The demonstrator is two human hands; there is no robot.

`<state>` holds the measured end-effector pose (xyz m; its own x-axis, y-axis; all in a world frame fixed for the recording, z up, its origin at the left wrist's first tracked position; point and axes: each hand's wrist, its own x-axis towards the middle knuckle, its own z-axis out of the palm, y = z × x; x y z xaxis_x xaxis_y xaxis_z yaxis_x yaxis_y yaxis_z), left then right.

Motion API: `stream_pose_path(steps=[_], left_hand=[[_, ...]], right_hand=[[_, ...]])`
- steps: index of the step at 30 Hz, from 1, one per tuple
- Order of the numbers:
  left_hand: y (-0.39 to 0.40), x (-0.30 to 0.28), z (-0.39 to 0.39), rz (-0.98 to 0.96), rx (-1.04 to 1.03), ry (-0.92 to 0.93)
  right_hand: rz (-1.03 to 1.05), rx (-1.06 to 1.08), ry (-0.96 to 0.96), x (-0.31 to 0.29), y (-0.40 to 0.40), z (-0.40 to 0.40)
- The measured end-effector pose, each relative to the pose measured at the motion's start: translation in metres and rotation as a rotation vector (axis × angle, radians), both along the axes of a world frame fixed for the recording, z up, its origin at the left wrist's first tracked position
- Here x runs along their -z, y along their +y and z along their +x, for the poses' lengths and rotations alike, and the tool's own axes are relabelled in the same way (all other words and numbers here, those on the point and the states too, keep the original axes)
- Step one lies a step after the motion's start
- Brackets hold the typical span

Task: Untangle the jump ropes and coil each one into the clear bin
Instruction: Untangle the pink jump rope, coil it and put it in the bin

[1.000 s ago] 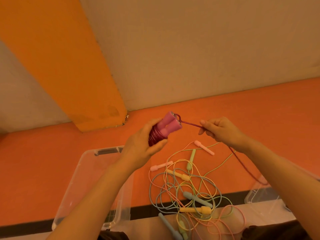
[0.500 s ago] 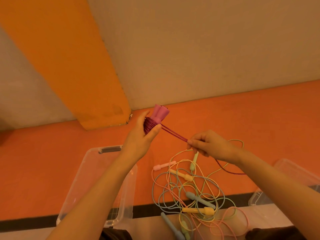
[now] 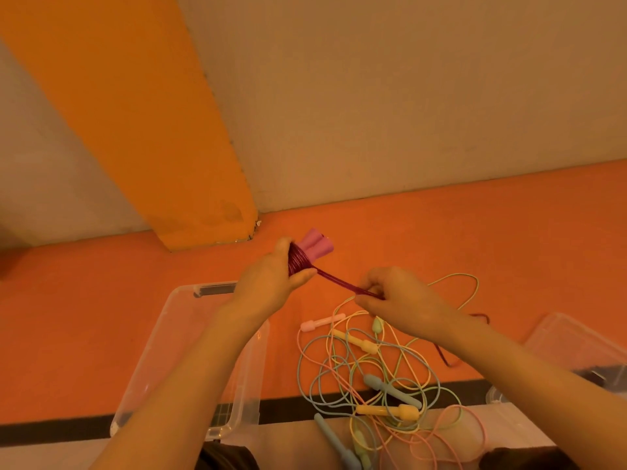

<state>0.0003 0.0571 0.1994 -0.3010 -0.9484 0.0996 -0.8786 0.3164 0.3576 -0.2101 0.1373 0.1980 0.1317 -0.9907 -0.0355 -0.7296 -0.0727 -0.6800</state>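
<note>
— Orange floor (image 3: 101,317) runs up to a pale wall (image 3: 407,96) with an orange pillar (image 3: 135,113) at the corner. Where does the magenta rope (image 3: 300,262) sit?

— Wound round its two pink handles (image 3: 317,245), gripped in the left hand (image 3: 271,286) above the floor. The right hand (image 3: 400,300) pinches the free strand, stretched taut between the hands; its tail trails off toward the right.

— What could go wrong?

— Slack, I think. If the pinch loosens, the wraps may spring off the handles. The trailing tail also lies close to the pastel tangle (image 3: 380,374) (blue, yellow, pink, green cords all crossed) and could snag a loop and drag it along.

— Room to move?

— The clear bin (image 3: 159,334) sits just below the left forearm, open-topped and apparently nothing inside, so a short drop should do. Another clear container (image 3: 583,340) stands at the right edge; the tangle fills the space between them.
</note>
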Motion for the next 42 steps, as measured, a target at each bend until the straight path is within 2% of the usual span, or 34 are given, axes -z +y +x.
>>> stream_pose_path(steps=[5, 9, 14, 18, 22, 35, 42], left_hand=[[0.002, 0.011, -0.002, -0.019, 0.042, -0.286], [0.005, 0.018, -0.007, -0.072, 0.08, -0.432], [0.006, 0.016, -0.009, -0.122, 0.129, -0.512], [0.014, 0.018, -0.014, -0.15, 0.279, -0.643], [0.022, 0.021, -0.025, -0.152, 0.431, -0.655], [0.029, 0.02, -0.033, -0.254, 0.619, -0.577], [0.035, 0.019, -0.038, -0.356, 0.677, -0.553]], right_hand=[[-0.116, -0.058, 0.2, -0.002, 0.005, -0.003], [-0.156, -0.076, 0.364, -0.005, 0.007, -0.003], [-0.19, -0.111, 0.414, -0.008, 0.005, -0.01], [-0.269, -0.15, 0.452, -0.016, 0.003, -0.018], [-0.265, -0.159, 0.367, -0.021, 0.001, -0.023], [-0.093, -0.174, 0.04, -0.016, -0.01, -0.035], [-0.021, -0.187, 0.022, -0.008, -0.017, -0.041]])
